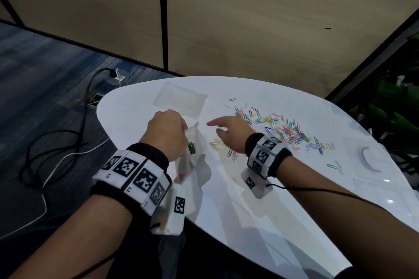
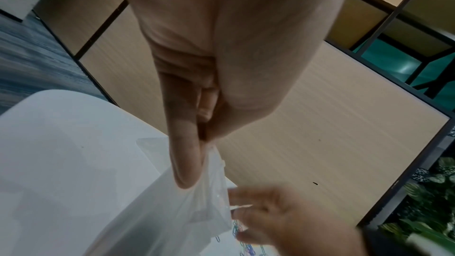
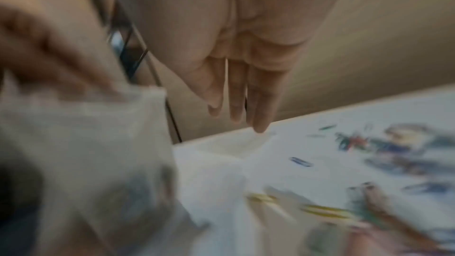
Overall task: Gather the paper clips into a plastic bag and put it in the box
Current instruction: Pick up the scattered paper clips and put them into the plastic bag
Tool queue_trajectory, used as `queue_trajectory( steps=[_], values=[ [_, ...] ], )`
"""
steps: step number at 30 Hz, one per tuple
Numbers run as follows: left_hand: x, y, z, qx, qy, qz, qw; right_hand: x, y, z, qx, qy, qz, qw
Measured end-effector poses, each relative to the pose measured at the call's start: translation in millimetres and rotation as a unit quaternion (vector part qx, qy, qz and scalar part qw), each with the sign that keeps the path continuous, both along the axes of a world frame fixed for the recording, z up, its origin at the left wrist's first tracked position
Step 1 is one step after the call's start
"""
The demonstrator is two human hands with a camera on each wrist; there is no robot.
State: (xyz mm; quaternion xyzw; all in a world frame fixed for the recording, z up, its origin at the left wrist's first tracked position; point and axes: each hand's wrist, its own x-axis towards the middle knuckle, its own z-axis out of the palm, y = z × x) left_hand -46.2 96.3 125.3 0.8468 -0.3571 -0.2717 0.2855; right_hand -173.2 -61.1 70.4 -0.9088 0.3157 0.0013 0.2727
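My left hand [image 1: 166, 133] pinches the top edge of a clear plastic bag [image 1: 192, 145] that hangs down to the white table [image 1: 238, 199]; a green paper clip [image 1: 191, 148] shows in or against the bag. In the left wrist view, thumb and finger pinch the bag [image 2: 187, 207] at its rim. My right hand [image 1: 231, 133] hovers just right of the bag mouth with fingers straight and nothing in them. A yellow clip [image 1: 213, 143] lies under it. Many coloured paper clips [image 1: 283, 129] are scattered to the right. The right wrist view is blurred; straight fingers [image 3: 236, 92] show there.
A second clear bag [image 1: 180, 99] lies flat at the table's far side. A white ring-like object [image 1: 368, 159] sits near the right edge. Cables [image 1: 74, 138] run across the floor on the left. Wood-panel walls stand behind. No box is in view.
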Motion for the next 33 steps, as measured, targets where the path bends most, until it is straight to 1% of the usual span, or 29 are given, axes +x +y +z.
queue_trajectory(
  steps=[1, 3, 5, 6, 7, 10, 12, 13, 15, 17, 21, 23, 25, 27, 28, 29, 30, 31, 32, 33],
  values=[
    [0.7, 0.6, 0.3, 0.001, -0.001, -0.001, 1.000, -2.4, 0.8, -12.8, -0.042, 0.066, 0.059, 0.995],
    [0.3, 0.9, 0.4, 0.005, -0.004, -0.004, 1.000, -13.6, 6.2, -43.1, -0.102, 0.169, 0.160, 0.967],
    [0.3, -0.4, 0.6, 0.008, -0.006, -0.011, 1.000, -31.2, 9.4, -67.7, -0.175, 0.235, 0.213, 0.932],
    [0.2, -1.1, 0.6, 0.009, -0.007, -0.013, 1.000, -41.2, 7.6, -74.0, -0.194, 0.251, 0.214, 0.924],
    [-0.3, -1.5, 1.0, 0.011, -0.006, -0.015, 1.000, -51.8, 2.8, -77.7, -0.200, 0.258, 0.200, 0.924],
    [-2.9, -3.1, 2.2, 0.015, -0.009, -0.017, 1.000, -79.6, -20.9, -79.5, -0.198, 0.276, 0.123, 0.932],
    [-5.8, -4.1, 2.7, 0.016, -0.011, -0.021, 1.000, -91.4, -34.3, -84.8, -0.179, 0.289, 0.066, 0.938],
    [-7.5, -4.6, 2.9, 0.017, -0.013, -0.024, 0.999, -94.1, -38.7, -89.5, -0.167, 0.283, 0.050, 0.943],
    [-10.2, -6.0, 2.5, 0.020, -0.016, -0.030, 0.999, -89.7, -43.1, -96.1, -0.163, 0.262, 0.043, 0.950],
    [-12.0, -7.5, 2.4, 0.020, -0.017, -0.030, 0.999, -79.3, -44.8, -104.1, -0.181, 0.248, 0.049, 0.950],
    [-13.3, -9.4, 2.3, 0.020, -0.018, -0.030, 0.999, -61.1, -33.0, -91.2, -0.212, 0.215, 0.037, 0.953],
    [-13.8, -9.9, 1.9, 0.019, -0.017, -0.029, 0.999, -61.4, -37.2, -84.9, -0.203, 0.212, 0.012, 0.956],
    [-14.4, -10.6, 1.8, 0.020, -0.016, -0.031, 0.999, -64.4, -43.7, -75.0, -0.167, 0.195, -0.046, 0.965],
    [-15.3, -11.4, 2.4, 0.021, -0.015, -0.032, 0.999, -71.3, -52.5, -65.0, -0.092, 0.138, -0.146, 0.975],
    [-15.9, -11.7, 2.9, 0.021, -0.015, -0.033, 0.999, -75.4, -56.7, -57.1, -0.051, 0.115, -0.199, 0.972],
    [-16.6, -12.1, 3.4, 0.020, -0.014, -0.034, 0.999, -82.0, -63.6, -55.2, -0.006, 0.098, -0.248, 0.964],
    [-17.4, -12.5, 3.4, 0.020, -0.013, -0.035, 0.999, -88.4, -68.0, -50.9, 0.046, 0.086, -0.279, 0.955],
    [-18.4, -12.9, 3.8, 0.020, -0.011, -0.035, 0.999, -91.8, -69.8, -45.8, 0.120, 0.068, -0.309, 0.941],
    [-19.6, -13.3, 4.3, 0.022, -0.010, -0.035, 0.999, -92.7, -69.3, -41.2, 0.195, 0.034, -0.334, 0.921],
    [-21.0, -13.6, 5.1, 0.024, -0.011, -0.036, 0.999, -91.9, -67.4, -36.3, 0.288, -0.040, -0.367, 0.884]
  ],
)
